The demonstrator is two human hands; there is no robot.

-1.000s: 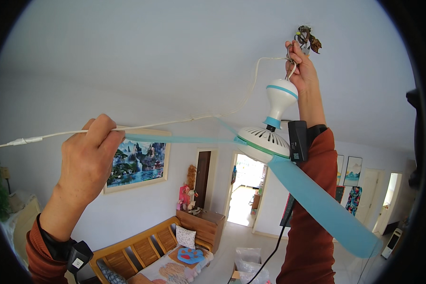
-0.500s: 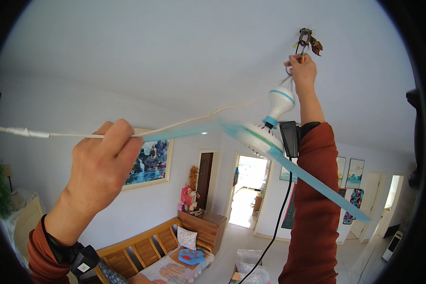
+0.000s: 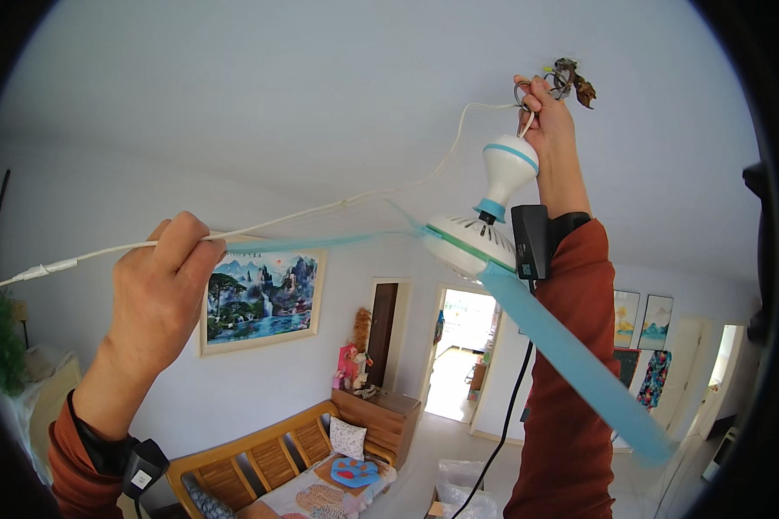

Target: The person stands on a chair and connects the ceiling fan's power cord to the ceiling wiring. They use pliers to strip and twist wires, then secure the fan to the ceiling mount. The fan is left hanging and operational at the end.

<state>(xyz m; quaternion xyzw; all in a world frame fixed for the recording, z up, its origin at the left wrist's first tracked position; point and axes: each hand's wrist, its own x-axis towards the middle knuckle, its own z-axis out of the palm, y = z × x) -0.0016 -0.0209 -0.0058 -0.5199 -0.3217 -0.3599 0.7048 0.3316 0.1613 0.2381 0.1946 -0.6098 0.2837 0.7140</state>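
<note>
A small white and light-blue ceiling fan [image 3: 469, 240] hangs tilted below my raised right hand [image 3: 552, 128]. My right hand is closed on the fan's metal hook [image 3: 522, 90], right beside a rusty ceiling hook [image 3: 566, 76] with a brown, crumpled scrap on it. Whether the two hooks touch, I cannot tell. One light-blue blade [image 3: 567, 359] slants down in front of my right sleeve; another, blurred, reaches toward my left hand [image 3: 158, 290]. My left hand pinches the fan's white cord [image 3: 346, 204], which runs slack up to the right hand. A white wrapped joint [image 3: 48, 270] sits on the cord to the left.
Below is a wooden sofa [image 3: 260, 463] with cushions, beside a wooden cabinet [image 3: 388, 413] with toys on it. A framed landscape picture [image 3: 264, 298] hangs on the wall. Clear plastic wrapping [image 3: 466, 491] lies on the floor. A black cable [image 3: 506, 428] hangs from the device on my right wrist.
My left hand has moved slightly left and up along with the cord, which now bows upward near the right hand. The fan has shifted a little left and its blades have swung.
</note>
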